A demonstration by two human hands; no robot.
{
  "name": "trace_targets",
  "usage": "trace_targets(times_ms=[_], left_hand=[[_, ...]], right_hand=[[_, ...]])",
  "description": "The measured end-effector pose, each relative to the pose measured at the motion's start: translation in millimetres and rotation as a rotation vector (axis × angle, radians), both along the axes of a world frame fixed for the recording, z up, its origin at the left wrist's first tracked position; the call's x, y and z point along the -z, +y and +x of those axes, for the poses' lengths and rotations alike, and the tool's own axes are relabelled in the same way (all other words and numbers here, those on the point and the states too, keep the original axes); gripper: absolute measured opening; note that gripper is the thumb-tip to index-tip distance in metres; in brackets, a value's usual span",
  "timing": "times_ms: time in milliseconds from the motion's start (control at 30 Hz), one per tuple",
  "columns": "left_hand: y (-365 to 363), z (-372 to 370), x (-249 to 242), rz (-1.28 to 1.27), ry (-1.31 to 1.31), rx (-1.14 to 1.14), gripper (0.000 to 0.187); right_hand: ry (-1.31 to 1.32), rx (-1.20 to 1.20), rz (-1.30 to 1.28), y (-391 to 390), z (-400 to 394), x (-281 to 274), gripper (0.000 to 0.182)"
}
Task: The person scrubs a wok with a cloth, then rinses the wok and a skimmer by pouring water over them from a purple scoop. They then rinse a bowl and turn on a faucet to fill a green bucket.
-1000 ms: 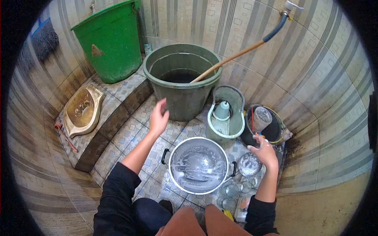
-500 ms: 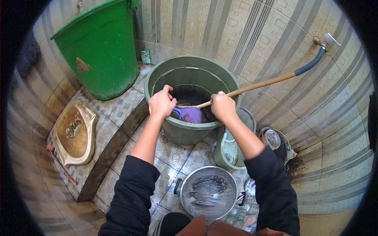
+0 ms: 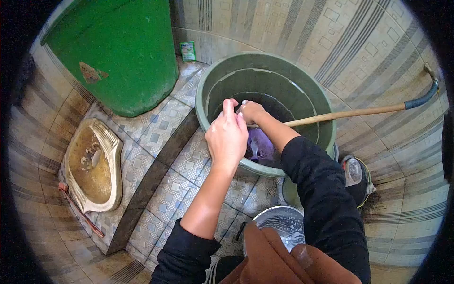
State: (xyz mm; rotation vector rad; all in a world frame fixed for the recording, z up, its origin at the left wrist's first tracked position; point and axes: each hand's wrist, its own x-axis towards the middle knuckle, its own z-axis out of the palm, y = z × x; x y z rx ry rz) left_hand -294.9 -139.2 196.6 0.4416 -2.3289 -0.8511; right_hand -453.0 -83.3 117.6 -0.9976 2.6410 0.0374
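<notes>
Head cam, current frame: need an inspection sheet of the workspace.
Surface: patterned tile floor with a raised step; looks wet.
Job's things: grey-green tub with dark water; purple scoop inside it.
Clutter: steel pot, soapy, low in frame; green bin; squat toilet; small green packet by the wall.
Grippers: left hand over the tub rim; right hand inside the tub; what either grips cannot be told.
Cables: hose from the wall into the tub.
Surroundings: striped tiled walls.
</notes>
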Motion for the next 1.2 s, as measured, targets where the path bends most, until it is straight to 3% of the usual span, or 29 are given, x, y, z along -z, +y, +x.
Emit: trace_targets(times_ms=[167,300,367,400,433,500,567,633,700,767,800,833,900,967,1000,1033,1067,1133,1200], left_hand=[[0,1,2,0.033,0.044,0.002,0.022],[-1,0,1,0.06,0.077,0.003,0.023],[0,1,2,0.066,0.076,0.01,0.023],[0,2,2,0.06,0.07,0.006,0.023],[0,2,2,0.054,0.066,0.0,0.023],[0,1,1,0.053,0.076,0.003,0.023],[-1,1,1,0.051,0.077,0.011,0.023],[-1,1,0,0.06,0.086,-0.005,0.022],[-2,2,-1,0.068,0.081,0.015,0.023],[-2,2,-2,0.064,0.071,0.017,0.023],[-2,1,-1,0.056,0.054,0.01,0.023],[-2,3,-4,0.044,0.017,0.022,0.022],[-2,3,-4,0.048,0.042,0.015,0.022],[-3,3,-4,0.048,0.067,0.019,0.024],[-2,3,-5,0.06,0.063,0.014,0.023],[-2,4,-6,0.072,0.059,0.008,0.023],[-3,4,-6,0.072,0.055,-0.001,0.023],[-3,4,-6,0.07,0.06,-0.014,0.023],[-4,3,-6,0.06,0.059,-0.018,0.023]], right_hand=[[0.093,-0.07,0.117,3,8,46,0.031],[-0.064,-0.03,0.188,6,-2,61,0.032],[-0.131,-0.035,-0.31,12,-18,120,0.032],[-0.289,0.012,-0.65,1,-13,124,0.032],[-0.283,0.009,-0.65,-3,-14,124,0.032],[0.346,-0.449,0.203,-11,-6,96,0.033],[0.018,-0.157,0.232,3,-4,47,0.03],[-0.144,0.036,0.254,14,1,7,0.03],[-0.644,0.169,0.206,40,-7,-4,0.038],[-0.917,-0.17,-0.066,74,2,-20,0.044],[-1.357,0.167,0.012,84,9,-36,0.046],[-1.418,0.436,-0.035,85,25,-34,0.035],[-1.346,0.622,-0.075,80,46,-46,0.02],[-1.034,0.472,0.231,66,62,-17,0.01],[-1.06,0.459,0.511,62,53,-1,0.008],[-0.828,0.38,0.496,61,65,-19,0.007],[-0.901,0.506,0.378,70,41,19,0.008],[-0.953,0.628,0.255,74,30,15,0.011],[-0.949,0.692,-0.113,83,38,-16,0.013]])
